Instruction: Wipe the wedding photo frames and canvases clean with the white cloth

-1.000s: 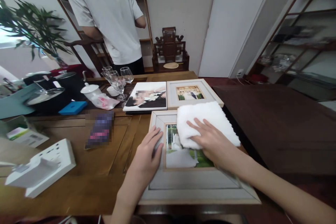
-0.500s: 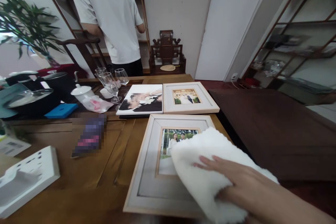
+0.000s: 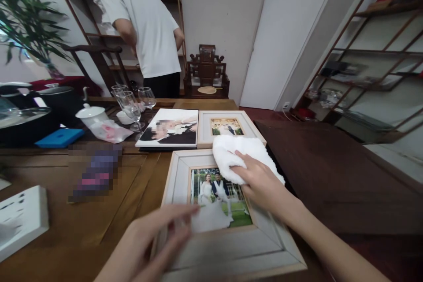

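Observation:
A large pale picture frame [image 3: 178, 172] with a wedding photo lies flat on the wooden table [image 3: 99, 224] in front of me. My right hand [image 3: 261, 183] presses a white fluffy cloth [image 3: 238, 152] onto the frame's upper right corner, fingers closed over the cloth. My left hand [image 3: 155, 238] hovers over the frame's lower left part, blurred, fingers stretched out and holding nothing.
A smaller frame [image 3: 226, 128] and an unframed photo print [image 3: 170, 128] lie behind. Wine glasses [image 3: 130, 105], a white lidded cup [image 3: 90, 115], black pots [image 3: 29, 114], a blue box [image 3: 59, 137] and a white power strip [image 3: 20, 218] sit left. A person [image 3: 145, 31] stands at the shelves. Dark surface [image 3: 330, 172] lies right.
The cloth and my right hand moved from the frame's lower right up to its upper right corner. My left hand came back into view over the lower left part.

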`<state>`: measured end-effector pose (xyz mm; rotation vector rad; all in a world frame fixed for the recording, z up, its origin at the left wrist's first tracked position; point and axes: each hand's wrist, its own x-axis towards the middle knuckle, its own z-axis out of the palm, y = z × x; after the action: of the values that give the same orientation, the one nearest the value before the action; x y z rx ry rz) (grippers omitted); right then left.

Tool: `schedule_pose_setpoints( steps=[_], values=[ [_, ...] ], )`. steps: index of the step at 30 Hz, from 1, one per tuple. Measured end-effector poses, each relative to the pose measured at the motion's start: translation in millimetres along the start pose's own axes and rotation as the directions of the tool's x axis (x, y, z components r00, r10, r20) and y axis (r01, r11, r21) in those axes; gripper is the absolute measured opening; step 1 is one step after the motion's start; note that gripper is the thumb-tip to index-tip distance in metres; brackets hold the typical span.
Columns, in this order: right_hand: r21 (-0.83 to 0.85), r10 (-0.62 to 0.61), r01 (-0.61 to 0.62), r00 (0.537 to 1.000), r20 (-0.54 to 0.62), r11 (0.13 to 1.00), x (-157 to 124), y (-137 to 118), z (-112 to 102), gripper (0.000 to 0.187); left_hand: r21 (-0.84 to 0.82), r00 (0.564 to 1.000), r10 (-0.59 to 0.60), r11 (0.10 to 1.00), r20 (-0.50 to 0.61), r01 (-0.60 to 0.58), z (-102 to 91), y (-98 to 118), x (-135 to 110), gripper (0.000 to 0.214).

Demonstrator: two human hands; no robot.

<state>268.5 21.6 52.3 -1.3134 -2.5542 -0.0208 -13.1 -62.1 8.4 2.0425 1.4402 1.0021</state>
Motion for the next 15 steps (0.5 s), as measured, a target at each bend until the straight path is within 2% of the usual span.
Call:
schedule_pose_setpoints(
  steps=[1, 3, 5, 10, 12, 15],
  values=[
    [-0.011, -0.024, 0.025, 0.999, 0.022, 1.000, 0.9, -1.2, 3.4, 0.059, 0.079, 1.000, -0.007, 0.997, -0.022, 0.008, 0.7, 2.9, 13.6, 0.033],
    [-0.014, -0.080, 0.081, 0.993, 0.085, 0.997, 0.0, -4.6, 7.4, 0.062, 0.228, 0.987, 0.030, 0.974, -0.158, 0.007, 6.0, 3.0, 33.6, 0.038],
    [-0.005, -0.119, 0.121, 0.981, 0.156, 0.993, -4.7, -9.2, 6.8, 0.060, 0.287, 0.982, 0.027, 0.957, -0.188, 0.029, 15.7, -3.1, 42.0, 0.041],
    [0.117, -0.207, 0.179, 0.933, 0.295, 0.977, -31.9, -22.0, -7.7, 0.054, 0.251, 0.981, 0.091, 0.967, -0.169, -0.046, 37.7, -16.0, 36.8, 0.040],
    [0.168, -0.242, 0.197, 0.918, 0.314, 0.966, -45.1, -25.4, -12.7, 0.052, 0.230, 0.981, 0.102, 0.971, -0.167, -0.062, 38.6, -13.8, 35.0, 0.040],
    [0.196, -0.257, 0.206, 0.924, 0.284, 0.959, -59.2, -25.3, -14.8, 0.054, 0.212, 0.995, 0.022, 0.977, -0.096, -0.001, 29.2, -7.3, 35.1, 0.042]
  ],
)
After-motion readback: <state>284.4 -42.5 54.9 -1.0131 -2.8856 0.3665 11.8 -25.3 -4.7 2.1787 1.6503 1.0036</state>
